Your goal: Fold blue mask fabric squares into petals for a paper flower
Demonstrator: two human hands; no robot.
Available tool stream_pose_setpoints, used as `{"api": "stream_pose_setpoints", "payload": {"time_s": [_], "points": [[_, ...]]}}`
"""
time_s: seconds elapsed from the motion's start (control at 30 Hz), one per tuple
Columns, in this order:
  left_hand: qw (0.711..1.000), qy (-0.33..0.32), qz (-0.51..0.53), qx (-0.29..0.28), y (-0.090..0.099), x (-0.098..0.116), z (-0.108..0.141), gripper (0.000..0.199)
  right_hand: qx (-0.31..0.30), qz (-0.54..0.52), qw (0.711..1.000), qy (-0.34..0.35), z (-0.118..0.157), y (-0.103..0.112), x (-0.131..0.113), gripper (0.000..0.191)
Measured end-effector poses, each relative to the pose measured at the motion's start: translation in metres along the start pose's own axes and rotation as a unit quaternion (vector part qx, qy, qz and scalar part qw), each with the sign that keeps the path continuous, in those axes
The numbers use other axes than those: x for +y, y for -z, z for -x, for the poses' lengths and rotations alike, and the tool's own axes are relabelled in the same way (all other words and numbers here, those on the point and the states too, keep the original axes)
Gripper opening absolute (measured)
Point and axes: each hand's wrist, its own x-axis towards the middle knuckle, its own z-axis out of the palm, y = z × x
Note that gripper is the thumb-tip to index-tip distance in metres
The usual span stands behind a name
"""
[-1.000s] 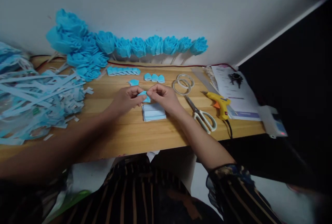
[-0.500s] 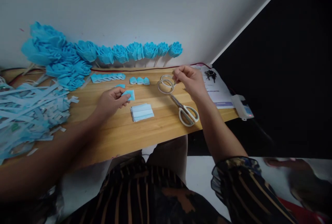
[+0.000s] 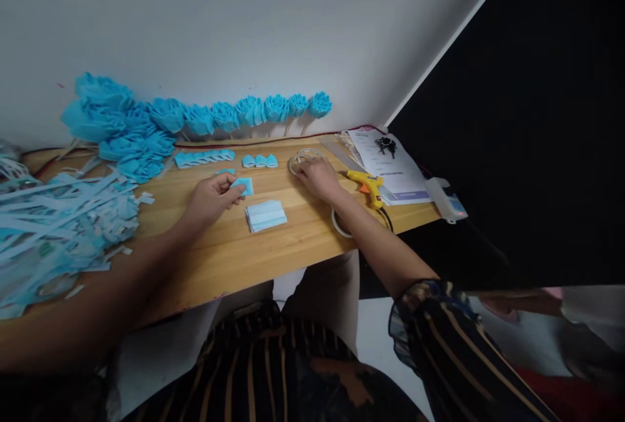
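My left hand (image 3: 209, 199) pinches a small folded piece of blue fabric (image 3: 245, 186) between thumb and fingers, just above the table. Over two thin, pale ring-shaped tape rolls (image 3: 293, 165) lies my right hand (image 3: 318, 178), its fingers curled down at their near side; the fingertips are partly hidden. Under my right wrist, one white handle of the scissors (image 3: 338, 223) shows. A stack of pale blue fabric rectangles (image 3: 266, 215) lies between the hands. Behind it are a row of three folded petals (image 3: 260, 161) and a longer overlapping row (image 3: 205, 159).
Blue fabric flowers (image 3: 225, 116) on sticks lean along the wall, with more heaped at left. Cut strips (image 3: 73, 233) pile up on the left side. At right are a yellow glue gun (image 3: 367, 184), papers (image 3: 407, 174), keys (image 3: 387, 146) and a white power strip (image 3: 445, 199).
My right hand has come down and left from its raised position onto the tape rolls, its forearm now covering most of the scissors. The glue gun has come into sight. My left hand keeps its piece.
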Motion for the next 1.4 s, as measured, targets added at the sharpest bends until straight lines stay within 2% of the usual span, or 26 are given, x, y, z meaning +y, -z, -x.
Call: {"api": "stream_pose_setpoints", "payload": {"time_s": [0.07, 0.1, 0.13, 0.2, 0.23, 0.27, 0.33, 0.47, 0.6, 0.67, 0.8, 0.97, 1.1, 1.17, 1.3, 1.4], "points": [[1.000, -0.007, -0.003, 0.000, 0.001, 0.001, 0.000, 0.028, 0.024, -0.084, 0.996, -0.029, -0.008, 0.010, 0.001, 0.018], [1.000, -0.013, -0.003, 0.003, 0.002, 0.002, 0.000, 0.027, 0.039, -0.167, 0.984, -0.043, -0.009, 0.017, 0.001, 0.017], [1.000, -0.020, -0.002, 0.010, 0.002, 0.004, 0.000, 0.026, 0.045, -0.279, 0.958, -0.050, -0.009, 0.025, 0.001, 0.018], [0.999, -0.039, 0.005, 0.031, 0.004, 0.008, 0.001, 0.023, 0.015, -0.497, 0.867, -0.026, -0.002, 0.039, -0.004, 0.030], [0.998, -0.054, 0.012, 0.043, 0.005, 0.011, 0.002, 0.022, -0.012, -0.560, 0.828, -0.018, 0.003, 0.044, -0.009, 0.039], [0.996, -0.071, 0.020, 0.050, 0.006, 0.013, 0.003, 0.021, -0.037, -0.597, 0.801, -0.018, 0.009, 0.047, -0.014, 0.045], [0.992, -0.113, 0.040, 0.046, 0.008, 0.018, 0.004, 0.022, -0.078, -0.628, 0.774, -0.024, 0.019, 0.048, -0.027, 0.049], [0.986, -0.140, 0.088, -0.025, 0.013, 0.020, 0.005, 0.027, -0.139, -0.617, 0.774, -0.031, 0.026, 0.043, -0.051, 0.046], [0.983, -0.084, 0.092, -0.138, 0.014, 0.021, 0.008, 0.029, -0.170, -0.584, 0.794, 0.000, 0.022, 0.044, -0.066, 0.038], [0.978, -0.056, 0.103, -0.174, 0.013, 0.022, 0.009, 0.028, -0.183, -0.570, 0.801, 0.018, 0.021, 0.046, -0.069, 0.034], [0.967, -0.040, 0.180, -0.178, 0.013, 0.024, 0.009, 0.031, -0.183, -0.581, 0.792, 0.023, 0.024, 0.052, -0.067, 0.027], [0.935, -0.051, 0.297, -0.189, 0.013, 0.024, 0.008, 0.038, -0.186, -0.636, 0.748, 0.027, 0.036, 0.056, -0.061, 0.030], [0.914, -0.062, 0.343, -0.208, 0.013, 0.026, 0.009, 0.036, -0.201, -0.672, 0.711, 0.054, 0.044, 0.059, -0.060, 0.032], [0.907, -0.061, 0.361, -0.208, 0.012, 0.027, 0.010, 0.035, -0.201, -0.680, 0.702, 0.067, 0.046, 0.060, -0.061, 0.035], [0.901, -0.074, 0.366, -0.219, 0.013, 0.026, 0.010, 0.031, -0.196, -0.674, 0.708, 0.080, 0.049, 0.064, -0.064, 0.037], [0.917, -0.096, 0.316, -0.226, 0.014, 0.023, 0.007, 0.029, -0.192, -0.652, 0.729, 0.082, 0.050, 0.067, -0.065, 0.040]]}}
